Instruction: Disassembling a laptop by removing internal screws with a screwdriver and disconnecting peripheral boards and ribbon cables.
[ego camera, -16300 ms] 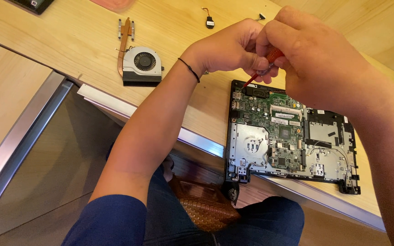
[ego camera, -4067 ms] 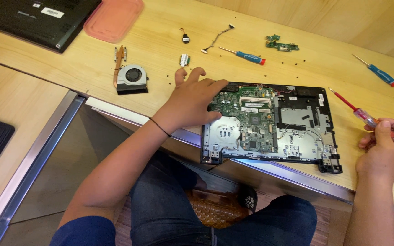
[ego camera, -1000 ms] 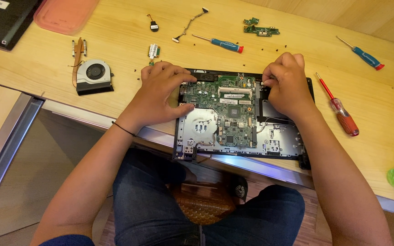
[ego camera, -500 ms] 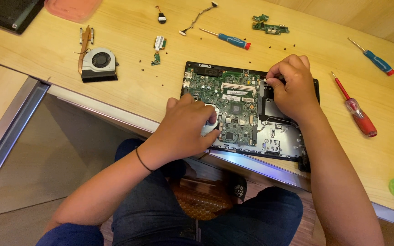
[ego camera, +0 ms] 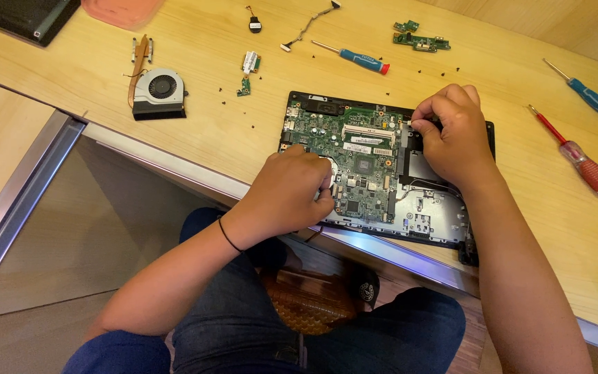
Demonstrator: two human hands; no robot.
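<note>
I see the opened laptop base (ego camera: 382, 173) lying at the near edge of the tabletop (ego camera: 209, 131), its green motherboard (ego camera: 354, 156) exposed. My left hand (ego camera: 288, 190) rests curled on the board's near-left corner; whether it grips anything, I cannot tell. My right hand (ego camera: 451, 135) pinches something small at the base's far-right part. A red screwdriver (ego camera: 579, 159) lies to the right, a cooling fan (ego camera: 159, 93) well left.

Loose parts and tools on the wooden table (ego camera: 209, 131)

A cooling fan (ego camera: 158, 92), blue screwdrivers (ego camera: 354, 57) (ego camera: 584, 91), a red screwdriver (ego camera: 579, 162) and a small green circuit board (ego camera: 420, 38) are laid apart.
</note>
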